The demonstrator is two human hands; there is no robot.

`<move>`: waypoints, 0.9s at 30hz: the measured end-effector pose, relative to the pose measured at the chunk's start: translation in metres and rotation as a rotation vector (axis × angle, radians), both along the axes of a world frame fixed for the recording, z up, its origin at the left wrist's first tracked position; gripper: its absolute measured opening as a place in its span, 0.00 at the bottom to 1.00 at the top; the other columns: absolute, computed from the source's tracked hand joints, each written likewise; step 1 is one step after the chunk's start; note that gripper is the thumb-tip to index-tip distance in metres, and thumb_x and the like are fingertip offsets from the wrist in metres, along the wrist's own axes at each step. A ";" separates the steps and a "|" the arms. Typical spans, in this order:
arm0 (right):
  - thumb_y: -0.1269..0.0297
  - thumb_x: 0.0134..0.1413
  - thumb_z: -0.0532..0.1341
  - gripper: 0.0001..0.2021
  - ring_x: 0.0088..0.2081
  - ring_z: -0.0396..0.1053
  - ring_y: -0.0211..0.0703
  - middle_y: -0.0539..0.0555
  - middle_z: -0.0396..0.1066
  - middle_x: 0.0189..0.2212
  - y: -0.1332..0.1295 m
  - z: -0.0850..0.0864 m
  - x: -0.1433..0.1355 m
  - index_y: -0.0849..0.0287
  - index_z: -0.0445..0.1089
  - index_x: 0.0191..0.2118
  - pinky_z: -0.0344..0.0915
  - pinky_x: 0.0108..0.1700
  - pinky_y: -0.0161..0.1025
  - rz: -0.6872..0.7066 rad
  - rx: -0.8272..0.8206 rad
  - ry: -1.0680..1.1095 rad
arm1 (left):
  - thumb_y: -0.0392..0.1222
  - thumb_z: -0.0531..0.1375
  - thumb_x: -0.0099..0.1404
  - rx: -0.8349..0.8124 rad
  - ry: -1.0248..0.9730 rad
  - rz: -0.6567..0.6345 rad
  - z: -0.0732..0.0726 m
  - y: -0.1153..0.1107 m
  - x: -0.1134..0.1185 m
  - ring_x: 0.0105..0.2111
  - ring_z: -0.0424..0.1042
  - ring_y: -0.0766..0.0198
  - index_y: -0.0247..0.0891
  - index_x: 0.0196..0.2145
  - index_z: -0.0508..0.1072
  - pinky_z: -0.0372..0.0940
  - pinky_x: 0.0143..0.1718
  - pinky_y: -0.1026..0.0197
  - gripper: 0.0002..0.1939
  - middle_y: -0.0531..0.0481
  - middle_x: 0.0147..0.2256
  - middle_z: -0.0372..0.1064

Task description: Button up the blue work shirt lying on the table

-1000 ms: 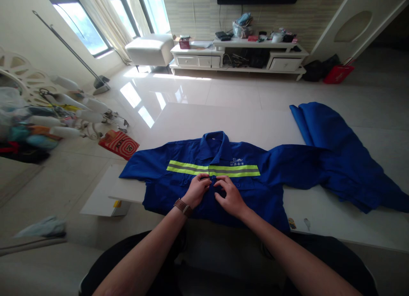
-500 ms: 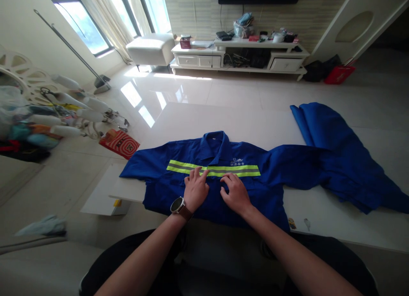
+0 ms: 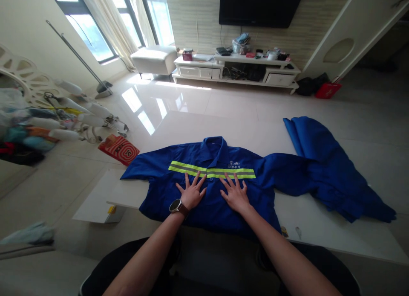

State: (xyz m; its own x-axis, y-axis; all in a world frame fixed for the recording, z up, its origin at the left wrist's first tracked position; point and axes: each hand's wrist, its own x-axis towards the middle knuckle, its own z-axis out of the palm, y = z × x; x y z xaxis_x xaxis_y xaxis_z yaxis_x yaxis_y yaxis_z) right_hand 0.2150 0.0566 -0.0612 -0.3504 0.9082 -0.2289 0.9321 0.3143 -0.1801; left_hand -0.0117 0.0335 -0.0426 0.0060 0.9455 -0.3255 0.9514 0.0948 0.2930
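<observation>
A blue work jacket (image 3: 212, 202) lies front side up on the white table (image 3: 306, 210), its collar pointing away from me. Across its chest runs a yellow-green and grey reflective stripe (image 3: 231, 173), with white lettering above the right half. My left hand (image 3: 191, 194), with a watch (image 3: 175, 205) on its wrist, rests flat on the jacket, fingers spread, tips at the stripe. My right hand (image 3: 235, 195) is spread flat on the cloth to the right of the front buttons. Neither hand holds anything. The jacket's lower edge hangs over the table's near side.
More blue fabric (image 3: 332, 172) lies bunched at the table's right. A red paper bag (image 3: 119, 149) stands beyond the left end, near a lamp with white shades (image 3: 86, 112). Further off are a white TV cabinet (image 3: 198, 70) and a white stool (image 3: 154, 59).
My fingers have spread out and both palms now lie flatter on the jacket. The camera view has tilted up, showing more of the television.
</observation>
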 end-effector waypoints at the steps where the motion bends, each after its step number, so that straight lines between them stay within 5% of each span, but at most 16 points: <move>1: 0.46 0.70 0.45 0.29 0.74 0.24 0.57 0.42 0.31 0.75 0.011 0.000 -0.002 0.32 0.41 0.73 0.37 0.67 0.71 0.004 0.000 0.002 | 0.58 0.45 0.73 0.031 0.012 0.000 -0.003 0.008 -0.001 0.70 0.17 0.30 0.64 0.71 0.42 0.32 0.56 0.09 0.32 0.58 0.74 0.32; 10: 0.42 0.68 0.44 0.30 0.74 0.25 0.58 0.46 0.32 0.75 0.138 -0.001 -0.029 0.36 0.43 0.73 0.35 0.67 0.72 -0.026 0.006 0.031 | 0.56 0.46 0.73 0.275 0.032 -0.015 -0.012 0.127 -0.018 0.71 0.27 0.30 0.61 0.71 0.50 0.33 0.57 0.12 0.30 0.49 0.73 0.41; 20: 0.42 0.69 0.43 0.31 0.73 0.22 0.61 0.45 0.27 0.75 0.273 -0.011 -0.054 0.38 0.41 0.74 0.32 0.66 0.74 -0.025 0.002 0.051 | 0.58 0.46 0.73 0.344 -0.015 -0.053 -0.033 0.268 -0.050 0.71 0.27 0.29 0.61 0.70 0.51 0.34 0.59 0.13 0.30 0.53 0.73 0.42; 24: 0.41 0.67 0.49 0.34 0.74 0.23 0.61 0.47 0.27 0.75 0.298 0.005 -0.051 0.40 0.41 0.74 0.34 0.68 0.71 0.000 -0.070 0.136 | 0.57 0.47 0.73 0.311 -0.048 -0.018 -0.022 0.281 -0.046 0.71 0.29 0.27 0.59 0.71 0.51 0.34 0.58 0.12 0.31 0.51 0.73 0.42; 27: 0.46 0.68 0.51 0.36 0.74 0.26 0.56 0.52 0.29 0.75 0.269 0.024 -0.012 0.47 0.39 0.75 0.40 0.69 0.63 -0.026 -0.034 0.266 | 0.53 0.45 0.74 0.449 -0.108 0.083 -0.004 0.251 -0.060 0.72 0.37 0.39 0.51 0.73 0.46 0.42 0.67 0.26 0.33 0.48 0.73 0.41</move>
